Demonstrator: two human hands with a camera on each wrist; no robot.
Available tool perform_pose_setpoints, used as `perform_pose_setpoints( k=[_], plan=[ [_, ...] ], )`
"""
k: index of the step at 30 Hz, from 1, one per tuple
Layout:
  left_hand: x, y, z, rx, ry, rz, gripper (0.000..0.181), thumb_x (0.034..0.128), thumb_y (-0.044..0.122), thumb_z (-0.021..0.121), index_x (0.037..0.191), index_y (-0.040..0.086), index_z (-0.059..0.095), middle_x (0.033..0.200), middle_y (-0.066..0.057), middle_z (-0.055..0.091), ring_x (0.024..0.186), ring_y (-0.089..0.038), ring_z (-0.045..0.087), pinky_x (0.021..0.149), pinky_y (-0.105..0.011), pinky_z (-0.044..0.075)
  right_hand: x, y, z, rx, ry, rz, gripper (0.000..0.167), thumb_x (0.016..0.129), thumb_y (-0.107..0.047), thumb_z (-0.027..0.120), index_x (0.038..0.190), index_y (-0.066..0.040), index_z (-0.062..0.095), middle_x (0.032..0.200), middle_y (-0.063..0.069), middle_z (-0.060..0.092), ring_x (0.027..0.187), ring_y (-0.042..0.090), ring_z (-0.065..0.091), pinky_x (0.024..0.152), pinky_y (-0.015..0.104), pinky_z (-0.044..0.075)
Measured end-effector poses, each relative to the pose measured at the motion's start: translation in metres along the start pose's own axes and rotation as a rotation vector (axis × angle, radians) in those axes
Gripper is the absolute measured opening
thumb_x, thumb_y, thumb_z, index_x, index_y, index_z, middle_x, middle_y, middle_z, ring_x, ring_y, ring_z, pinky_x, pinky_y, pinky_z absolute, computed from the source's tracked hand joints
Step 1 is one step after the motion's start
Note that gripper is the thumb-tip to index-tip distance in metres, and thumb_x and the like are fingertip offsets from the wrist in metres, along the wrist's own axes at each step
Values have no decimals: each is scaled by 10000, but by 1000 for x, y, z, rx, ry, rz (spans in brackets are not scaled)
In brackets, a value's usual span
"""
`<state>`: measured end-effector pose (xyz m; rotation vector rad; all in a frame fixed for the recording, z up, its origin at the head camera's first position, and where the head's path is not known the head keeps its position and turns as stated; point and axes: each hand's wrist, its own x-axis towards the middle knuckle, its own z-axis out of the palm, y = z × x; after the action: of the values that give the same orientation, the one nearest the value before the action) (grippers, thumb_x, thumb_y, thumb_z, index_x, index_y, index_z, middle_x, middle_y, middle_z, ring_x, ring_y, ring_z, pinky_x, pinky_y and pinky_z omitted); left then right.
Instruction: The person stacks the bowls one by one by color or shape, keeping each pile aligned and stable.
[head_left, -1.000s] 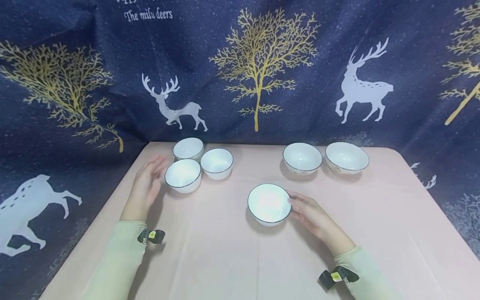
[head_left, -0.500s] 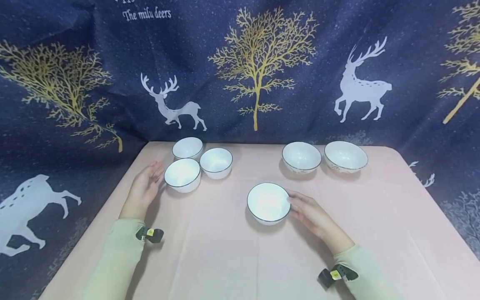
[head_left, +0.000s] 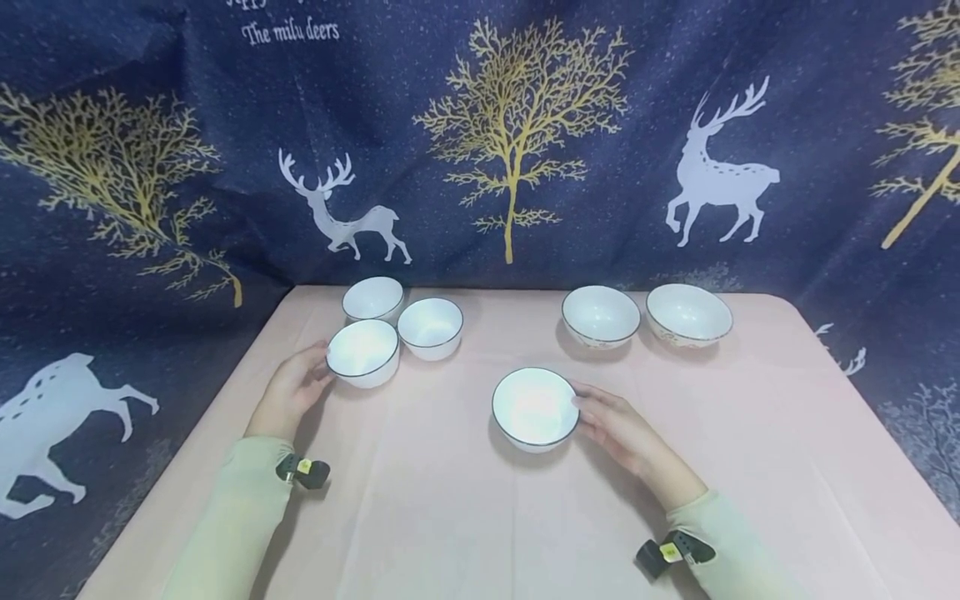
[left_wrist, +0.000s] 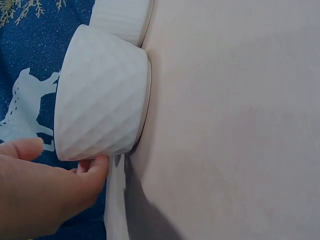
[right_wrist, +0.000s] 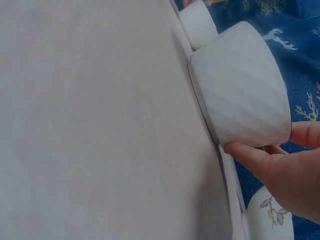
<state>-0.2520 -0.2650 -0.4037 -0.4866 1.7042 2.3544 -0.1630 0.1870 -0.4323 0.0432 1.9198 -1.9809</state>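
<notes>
My left hand (head_left: 291, 387) touches the left outer wall of a white bowl (head_left: 363, 358) with a dark rim. In the left wrist view, that bowl (left_wrist: 100, 95) shows a quilted surface. Fingertips meet its side, while the thumb stands just off the rim. Near the table's middle, a similar white bowl (head_left: 535, 410) is upright, and my right hand (head_left: 618, 429) grips its right edge. The right wrist view has a thumb or finger at the rim and another against the lower wall of this bowl (right_wrist: 240, 90). Both bowls seem to rest on the table.
Two more white bowls, one behind (head_left: 372, 298) and one to the right (head_left: 431, 327), cluster by the left bowl. At the back right are two flower-patterned bowls (head_left: 602, 315) (head_left: 688, 313). A dark blue deer-print cloth (head_left: 450, 125) hangs beyond the pink-covered table (head_left: 442, 517).
My left hand has come in toward the left bowl, from beside it to touching its wall. The right hand keeps its grip on the middle bowl, which stays in place.
</notes>
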Motion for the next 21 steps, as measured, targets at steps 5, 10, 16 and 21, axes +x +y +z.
perform_pose_setpoints(
  k=[5, 10, 16, 21],
  plan=[
    [-2, -3, 1, 59, 73, -32, 661, 978, 74, 487, 1532, 46, 127, 1617, -65, 14, 1472, -237, 94, 1183, -333, 244, 1, 0, -1, -2, -2, -3, 612, 997, -209, 478, 1477, 74, 225, 1534, 250, 241, 1393, 356, 303, 1052, 293, 423],
    [-1, -4, -1, 79, 107, -77, 640, 968, 86, 522, 1521, 49, 201, 1600, -97, 128, 1434, -247, 235, 1145, -315, 327, 1, -1, -2, 7, -7, 1, 614, 996, -199, 476, 1482, 69, 214, 1540, 245, 230, 1396, 352, 299, 1055, 289, 421],
    [-1, -7, -2, 158, 121, -74, 613, 970, 102, 515, 1508, 27, 233, 1546, -183, 232, 1289, -253, 429, 1071, -325, 428, -1, -2, -1, 7, -4, 2, 616, 997, -189, 470, 1480, 81, 200, 1541, 253, 216, 1401, 358, 282, 1061, 306, 419],
    [-1, -9, -1, 194, 122, -48, 601, 974, 106, 505, 1501, -2, 237, 1510, -241, 252, 1331, -339, 415, 1000, -372, 491, -1, -3, 0, -11, 9, 6, 616, 993, -203, 479, 1478, 75, 219, 1532, 260, 234, 1395, 368, 292, 1055, 310, 426]
  ],
)
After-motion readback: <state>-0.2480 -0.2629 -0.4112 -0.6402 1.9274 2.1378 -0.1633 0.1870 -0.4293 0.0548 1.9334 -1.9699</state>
